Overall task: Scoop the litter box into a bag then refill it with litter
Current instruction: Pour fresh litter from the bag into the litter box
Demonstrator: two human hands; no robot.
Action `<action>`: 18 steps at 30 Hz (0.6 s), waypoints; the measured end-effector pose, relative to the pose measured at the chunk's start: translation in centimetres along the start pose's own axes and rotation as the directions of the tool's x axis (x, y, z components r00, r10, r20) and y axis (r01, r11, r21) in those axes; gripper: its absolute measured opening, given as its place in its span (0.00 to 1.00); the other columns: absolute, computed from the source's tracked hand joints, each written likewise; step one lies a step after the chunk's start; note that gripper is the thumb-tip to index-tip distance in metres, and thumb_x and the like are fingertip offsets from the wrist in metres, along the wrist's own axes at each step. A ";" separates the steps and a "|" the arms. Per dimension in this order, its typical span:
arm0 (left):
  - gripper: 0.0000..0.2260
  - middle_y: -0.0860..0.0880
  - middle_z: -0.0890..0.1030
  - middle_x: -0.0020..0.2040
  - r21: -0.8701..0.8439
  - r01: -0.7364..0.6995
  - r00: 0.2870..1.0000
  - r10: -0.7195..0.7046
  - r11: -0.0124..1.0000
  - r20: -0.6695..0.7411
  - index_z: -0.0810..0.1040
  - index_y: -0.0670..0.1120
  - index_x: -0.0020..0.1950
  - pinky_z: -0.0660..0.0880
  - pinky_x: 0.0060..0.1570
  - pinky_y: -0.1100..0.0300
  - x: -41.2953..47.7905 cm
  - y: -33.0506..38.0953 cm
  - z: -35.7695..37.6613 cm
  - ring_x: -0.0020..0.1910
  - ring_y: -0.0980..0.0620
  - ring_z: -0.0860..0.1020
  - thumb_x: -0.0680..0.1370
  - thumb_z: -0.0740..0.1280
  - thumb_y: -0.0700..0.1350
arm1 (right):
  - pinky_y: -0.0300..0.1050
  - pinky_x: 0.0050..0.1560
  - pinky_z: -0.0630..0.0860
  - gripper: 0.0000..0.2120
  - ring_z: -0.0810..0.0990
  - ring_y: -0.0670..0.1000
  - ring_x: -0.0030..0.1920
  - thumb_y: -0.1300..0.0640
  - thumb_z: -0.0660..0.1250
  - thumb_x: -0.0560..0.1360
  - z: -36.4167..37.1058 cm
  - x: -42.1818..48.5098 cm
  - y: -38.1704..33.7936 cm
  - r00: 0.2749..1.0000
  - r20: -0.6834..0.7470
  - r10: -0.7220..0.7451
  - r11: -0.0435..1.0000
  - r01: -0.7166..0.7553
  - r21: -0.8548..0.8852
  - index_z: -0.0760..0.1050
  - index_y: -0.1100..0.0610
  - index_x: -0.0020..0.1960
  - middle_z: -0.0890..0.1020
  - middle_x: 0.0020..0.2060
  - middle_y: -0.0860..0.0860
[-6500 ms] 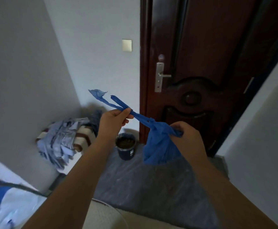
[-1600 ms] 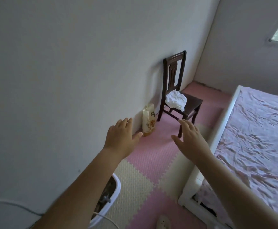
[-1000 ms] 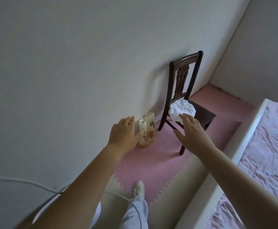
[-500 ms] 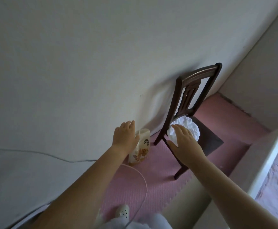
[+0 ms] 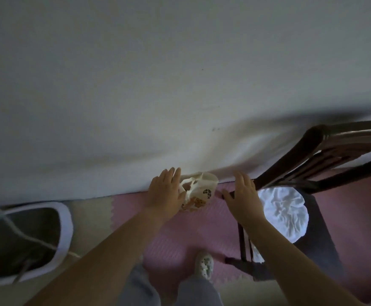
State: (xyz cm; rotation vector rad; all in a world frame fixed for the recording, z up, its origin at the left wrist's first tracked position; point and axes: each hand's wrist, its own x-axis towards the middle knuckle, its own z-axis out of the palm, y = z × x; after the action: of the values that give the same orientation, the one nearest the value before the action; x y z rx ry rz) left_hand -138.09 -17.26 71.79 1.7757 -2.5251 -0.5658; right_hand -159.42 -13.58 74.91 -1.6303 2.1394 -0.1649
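A cream litter bag (image 5: 199, 191) with orange print stands on the pink floor mat against the white wall. My left hand (image 5: 165, 191) reaches over its left side with straight fingers, at or touching the bag. My right hand (image 5: 242, 195) hovers just right of the bag, fingers spread, holding nothing. The white-rimmed litter box (image 5: 64, 228) sits on the floor at the far left, with a handle sticking out of it.
A dark wooden chair (image 5: 317, 164) stands close on the right, a crumpled white cloth (image 5: 284, 213) on its seat. A white cable (image 5: 32, 238) runs across the litter box. My slippered foot (image 5: 204, 265) is on the pink mat (image 5: 175, 239) below the bag.
I have moved closer and bent down over the litter bag. Both hands have come down to either side of it. The litter box has come back into view at left.
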 end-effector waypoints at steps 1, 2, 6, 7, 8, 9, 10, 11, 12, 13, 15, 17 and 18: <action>0.29 0.45 0.57 0.76 -0.015 0.030 0.999 -0.030 0.999 0.010 0.52 0.44 0.77 0.56 0.71 0.51 0.9 0.1 2.0 0.75 0.46 0.56 0.80 0.57 0.54 | 0.48 0.71 0.60 0.32 0.59 0.55 0.74 0.48 0.64 0.77 1.3 1.8 1.4 1.000 0.017 -0.017 1.000 0.017 -0.002 0.56 0.59 0.75 0.62 0.73 0.55; 0.29 0.45 0.56 0.77 -0.016 0.049 0.999 -0.049 0.999 0.017 0.51 0.44 0.77 0.55 0.72 0.51 1.9 0.0 4.0 0.75 0.46 0.54 0.80 0.57 0.54 | 0.48 0.71 0.59 0.33 0.59 0.55 0.74 0.48 0.65 0.77 2.6 3.5 2.7 0.999 0.032 -0.038 0.999 0.039 -0.005 0.55 0.58 0.75 0.62 0.73 0.55; 0.31 0.43 0.57 0.77 -0.003 0.058 0.997 -0.058 0.998 0.055 0.53 0.43 0.77 0.55 0.71 0.50 5.5 -1.6 12.4 0.76 0.44 0.55 0.79 0.60 0.53 | 0.47 0.71 0.60 0.32 0.59 0.55 0.73 0.49 0.65 0.77 9.1 9.4 7.9 0.991 0.097 -0.087 0.996 0.088 -0.013 0.56 0.58 0.75 0.61 0.73 0.55; 0.31 0.43 0.57 0.77 -0.007 0.060 0.997 -0.059 0.998 0.058 0.54 0.43 0.77 0.55 0.71 0.50 6.2 -2.2 14.4 0.76 0.43 0.55 0.79 0.61 0.52 | 0.47 0.70 0.62 0.31 0.61 0.54 0.73 0.49 0.65 0.77 10.9 10.6 9.1 0.990 0.108 -0.089 0.996 0.089 0.002 0.56 0.57 0.74 0.62 0.72 0.54; 0.31 0.43 0.57 0.77 -0.009 0.062 0.996 -0.062 0.998 0.063 0.55 0.44 0.77 0.56 0.71 0.50 7.0 -2.8 16.3 0.76 0.43 0.55 0.78 0.62 0.52 | 0.48 0.68 0.65 0.30 0.62 0.54 0.72 0.49 0.65 0.77 12.8 11.8 10.1 0.989 0.118 -0.093 0.996 0.092 0.017 0.58 0.57 0.74 0.62 0.71 0.54; 0.31 0.43 0.57 0.77 -0.003 0.064 0.995 -0.064 0.998 0.071 0.55 0.44 0.77 0.56 0.71 0.50 7.7 -3.5 18.1 0.76 0.43 0.55 0.78 0.62 0.52 | 0.48 0.67 0.66 0.29 0.63 0.54 0.71 0.50 0.65 0.77 14.6 12.9 11.1 0.986 0.131 -0.106 0.994 0.103 0.023 0.59 0.57 0.73 0.63 0.70 0.54; 0.31 0.43 0.56 0.77 0.009 0.061 0.995 -0.061 0.998 0.085 0.54 0.45 0.77 0.56 0.71 0.50 8.4 -4.1 19.9 0.76 0.43 0.55 0.78 0.62 0.52 | 0.48 0.66 0.67 0.27 0.64 0.54 0.71 0.51 0.64 0.77 16.3 13.9 11.9 0.982 0.144 -0.124 0.992 0.123 0.020 0.60 0.57 0.72 0.64 0.70 0.53; 0.31 0.43 0.55 0.77 0.021 0.052 0.994 -0.053 0.998 0.100 0.53 0.45 0.77 0.56 0.71 0.50 9.1 -4.7 21.5 0.76 0.43 0.55 0.78 0.63 0.51 | 0.49 0.66 0.69 0.26 0.64 0.54 0.70 0.52 0.64 0.77 18.0 14.8 12.7 0.978 0.153 -0.142 0.990 0.142 0.011 0.61 0.56 0.72 0.64 0.69 0.53; 0.31 0.44 0.55 0.77 0.033 0.038 0.993 -0.042 0.999 0.110 0.53 0.45 0.77 0.56 0.71 0.50 9.8 -5.3 23.0 0.76 0.43 0.55 0.78 0.63 0.51 | 0.51 0.66 0.70 0.25 0.65 0.54 0.69 0.53 0.64 0.77 19.5 15.7 13.3 0.976 0.156 -0.151 0.988 0.153 0.003 0.62 0.56 0.71 0.65 0.69 0.53; 0.32 0.44 0.56 0.77 0.045 0.026 0.993 -0.031 0.999 0.115 0.53 0.45 0.77 0.57 0.70 0.50 10.5 -5.8 24.5 0.75 0.44 0.55 0.78 0.63 0.51 | 0.52 0.65 0.71 0.25 0.66 0.55 0.69 0.54 0.65 0.77 20.8 16.6 13.9 0.978 0.151 -0.144 0.989 0.145 0.003 0.62 0.56 0.71 0.65 0.69 0.53; 0.32 0.44 0.57 0.76 0.069 0.011 0.993 -0.019 0.998 0.118 0.55 0.45 0.77 0.61 0.69 0.49 12.0 -6.7 27.1 0.75 0.44 0.58 0.77 0.65 0.51 | 0.53 0.64 0.71 0.25 0.68 0.55 0.67 0.54 0.66 0.76 23.2 18.1 14.7 0.988 0.119 -0.096 0.995 0.093 0.032 0.63 0.56 0.71 0.67 0.68 0.53; 0.33 0.43 0.58 0.76 0.084 -0.007 0.990 -0.005 0.996 0.138 0.55 0.45 0.77 0.62 0.69 0.49 13.4 -7.3 29.5 0.74 0.44 0.59 0.76 0.66 0.52 | 0.51 0.64 0.69 0.25 0.69 0.55 0.66 0.55 0.67 0.76 25.5 19.4 15.3 0.995 0.071 -0.064 0.997 0.061 0.047 0.63 0.58 0.70 0.69 0.66 0.54; 0.33 0.43 0.57 0.76 0.073 -0.016 0.989 0.005 0.997 0.149 0.55 0.45 0.77 0.62 0.69 0.49 14.0 -7.5 30.7 0.75 0.44 0.58 0.77 0.66 0.52 | 0.50 0.65 0.68 0.26 0.69 0.55 0.66 0.55 0.67 0.76 26.4 19.9 15.7 0.996 0.060 -0.059 0.998 0.057 0.038 0.63 0.58 0.70 0.69 0.66 0.55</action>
State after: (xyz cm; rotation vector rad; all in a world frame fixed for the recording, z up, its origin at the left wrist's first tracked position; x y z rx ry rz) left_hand -142.68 -23.38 38.05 1.8072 -2.6852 -0.6349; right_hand -166.49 -23.21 40.30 -1.6564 2.0331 -0.1685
